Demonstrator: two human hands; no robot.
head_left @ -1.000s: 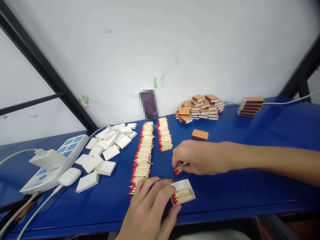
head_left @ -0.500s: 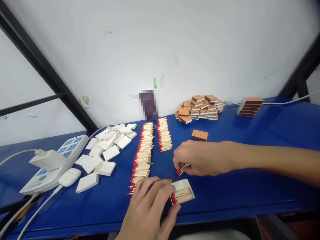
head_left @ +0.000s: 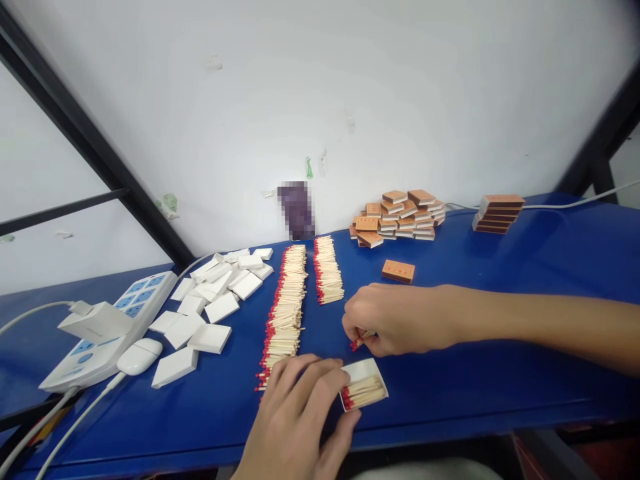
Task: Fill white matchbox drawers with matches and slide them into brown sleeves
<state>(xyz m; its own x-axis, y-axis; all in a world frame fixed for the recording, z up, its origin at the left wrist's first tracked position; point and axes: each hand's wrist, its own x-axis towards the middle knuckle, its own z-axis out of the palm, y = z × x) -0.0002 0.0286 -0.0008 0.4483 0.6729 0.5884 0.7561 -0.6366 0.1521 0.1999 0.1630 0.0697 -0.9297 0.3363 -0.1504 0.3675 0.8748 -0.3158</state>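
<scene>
My left hand (head_left: 305, 410) grips the left end of a white matchbox tray (head_left: 361, 371) between thumb and fingers. Red-tipped matches (head_left: 366, 392) lie along the tray's near side, heads to the left. Just beyond the tray, my right hand (head_left: 385, 323) pinches a few matches (head_left: 357, 343), their red heads poking out below the fingers. Two long rows of matches lie on the blue table: a longer row (head_left: 287, 300) by my left fingers and a shorter row (head_left: 328, 270) to its right. Behind my right hand rests a single orange matchbox (head_left: 399, 271).
White trays (head_left: 215, 293) lie in a loose heap on the left, beside a power strip (head_left: 145, 293) with a charger and a white earbud case (head_left: 140, 355). Orange matchboxes (head_left: 400, 217) are piled against the wall, with a neat stack (head_left: 499, 213) farther right.
My right hand, with the matches in its pinch, has shifted very slightly left. My left hand and the tray stay in place.
</scene>
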